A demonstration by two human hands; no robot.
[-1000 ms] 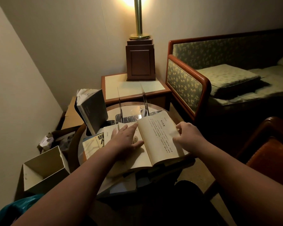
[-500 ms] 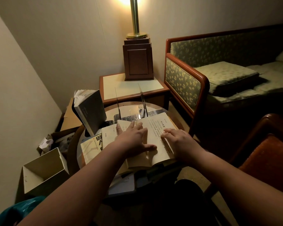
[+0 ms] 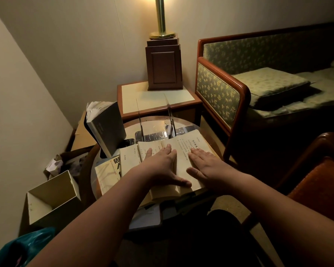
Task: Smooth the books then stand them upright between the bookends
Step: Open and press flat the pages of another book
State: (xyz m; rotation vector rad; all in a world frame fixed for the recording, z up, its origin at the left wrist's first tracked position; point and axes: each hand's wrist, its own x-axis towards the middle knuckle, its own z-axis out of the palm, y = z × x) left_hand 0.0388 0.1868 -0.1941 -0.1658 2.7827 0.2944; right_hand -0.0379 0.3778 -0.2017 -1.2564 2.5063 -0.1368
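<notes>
Both hands lie flat on an open book that rests on the round desk. The left hand is on the left page, right beside the fold. Its fingers are straight and close together, pressing down on the paper. Its thumb sticks out sideways and crosses the fold onto the right page. The right hand is on the right page. Its fingers are straight and a little spread, also pressing flat. The two hands are just beside each other, and the thumbs nearly touch.

Just past the fingertips stand two clear bookends, upright and apart from each other. No book stands between them. To the left of the left fingers a grey book stands on its end, tilted, with ruffled pages on top. Below it and left of the left hand a yellow book lies flat, partly under the open book. More books lie under the open book near the wrists, but they are too dark to tell apart.

Farther past the bookends is a side table with a lamp. A sofa is off to the right of the right fingers. An open box sits on the floor, far left of the left arm.
</notes>
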